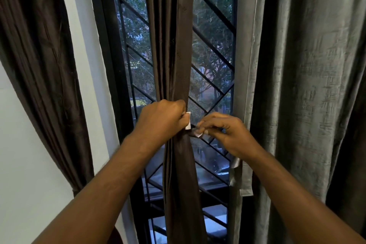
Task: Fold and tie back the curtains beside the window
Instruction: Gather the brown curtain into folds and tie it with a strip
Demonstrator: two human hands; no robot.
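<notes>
At mid-window, left hand (162,118) with fingers curled round the gathered brown curtain (172,45) and a white-tipped tie strap (188,121), right hand (225,134) pinching the strap's other end, black-framed window (111,55) behind, grey curtain (297,65) right, second brown curtain (39,45) far left

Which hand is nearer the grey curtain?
Right. The right hand, pinching the tieback, is just left of the grey curtain; the left hand grips the brown curtain farther left.

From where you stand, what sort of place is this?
Probably a room in a home: a black diagonal window grille, a gathered brown curtain and a grey curtain hang here, with trees outside.
</notes>
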